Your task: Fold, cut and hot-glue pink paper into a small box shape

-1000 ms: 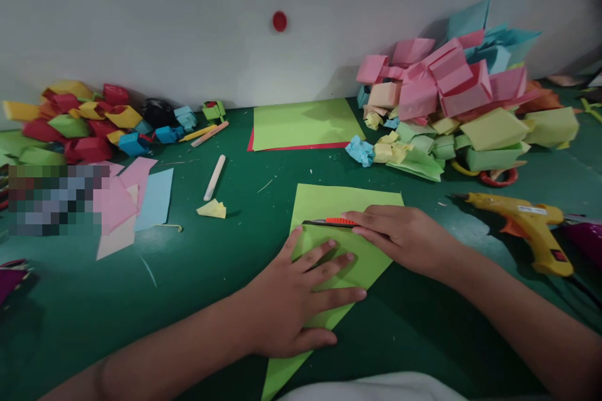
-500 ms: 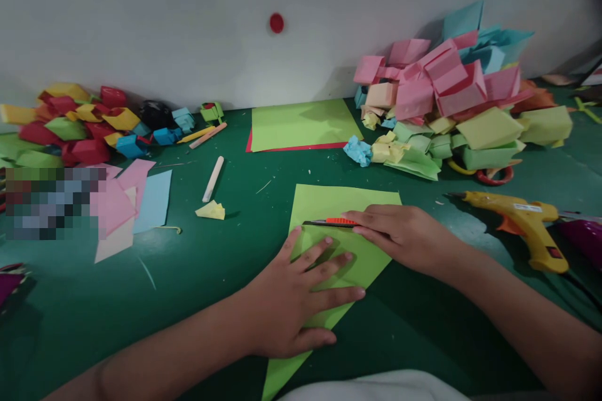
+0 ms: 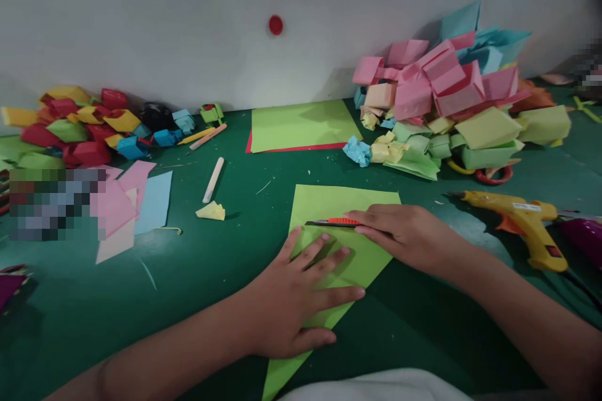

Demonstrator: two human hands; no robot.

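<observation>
A sheet of light green paper [image 3: 348, 197] lies on the green table in front of me, with a folded triangular flap over its near part. My left hand [image 3: 305, 291] presses flat on the flap, fingers spread. In my right hand [image 3: 399, 229] is an orange utility knife [image 3: 342, 221], held low between thumb and fingers. Its dark blade points left and lies along the fold edge, close to my left fingertips. Part of the knife's handle is hidden by my right fingers.
Green and red sheets [image 3: 303, 125] lie by the wall. A yellow glue gun [image 3: 522, 219] rests at right, below a heap of folded paper pieces [image 3: 442, 94]. At left are more folded pieces [image 3: 89, 119], pink paper [image 3: 123, 200] and a whitish stick [image 3: 214, 180].
The knife and my right hand have shifted very slightly right along the fold. My left hand stays pressed in nearly the same place.
</observation>
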